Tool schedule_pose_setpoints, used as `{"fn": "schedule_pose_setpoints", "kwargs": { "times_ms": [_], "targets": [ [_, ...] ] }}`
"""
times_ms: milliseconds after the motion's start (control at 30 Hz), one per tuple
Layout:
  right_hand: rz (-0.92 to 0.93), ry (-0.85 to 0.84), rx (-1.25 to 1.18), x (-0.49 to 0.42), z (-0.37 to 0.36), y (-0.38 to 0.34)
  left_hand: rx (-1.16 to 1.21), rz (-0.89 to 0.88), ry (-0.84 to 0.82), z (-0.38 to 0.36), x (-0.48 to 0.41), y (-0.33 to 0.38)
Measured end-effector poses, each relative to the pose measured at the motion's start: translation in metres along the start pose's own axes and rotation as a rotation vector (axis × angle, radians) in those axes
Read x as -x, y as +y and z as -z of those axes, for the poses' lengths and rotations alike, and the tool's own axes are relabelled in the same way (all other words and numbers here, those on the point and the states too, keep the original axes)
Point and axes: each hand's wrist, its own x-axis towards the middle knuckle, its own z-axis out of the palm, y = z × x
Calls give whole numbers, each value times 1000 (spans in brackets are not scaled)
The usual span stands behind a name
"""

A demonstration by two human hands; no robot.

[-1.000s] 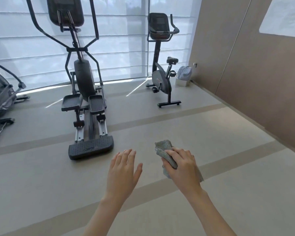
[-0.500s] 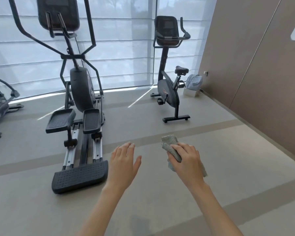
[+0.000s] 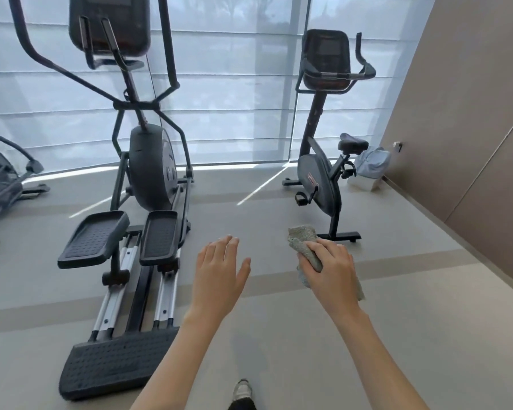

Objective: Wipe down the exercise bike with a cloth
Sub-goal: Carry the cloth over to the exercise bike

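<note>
arms: bare, sleeveless | shoe [image 3: 243, 390]: white and grey | trouser leg [image 3: 242, 405]: dark

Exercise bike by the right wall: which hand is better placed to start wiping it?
Right. The right hand already grips the cloth and sits on the same side as the exercise bike. The left hand is open and empty, nearer the elliptical. Neither hand touches the bike yet.

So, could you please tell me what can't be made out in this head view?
- Bike console: screen dark against the bright window, nothing readable.
- Cloth: the right hand covers its middle.
- Elliptical: handles cut off by the top edge.
- Machine on the left: cropped by the frame edge.
</note>
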Motion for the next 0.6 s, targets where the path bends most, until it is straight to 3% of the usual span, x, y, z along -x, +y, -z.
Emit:
{"fn": "schedule_pose_setpoints", "kwargs": {
  "times_ms": [400, 600],
  "targets": [
    [32, 42, 27, -259, -169, 61, 29, -43, -24, -154, -269, -94],
    [62, 44, 7, -350, -246, 88, 19, -60, -46, -223, -354, -132]
  ]
}}
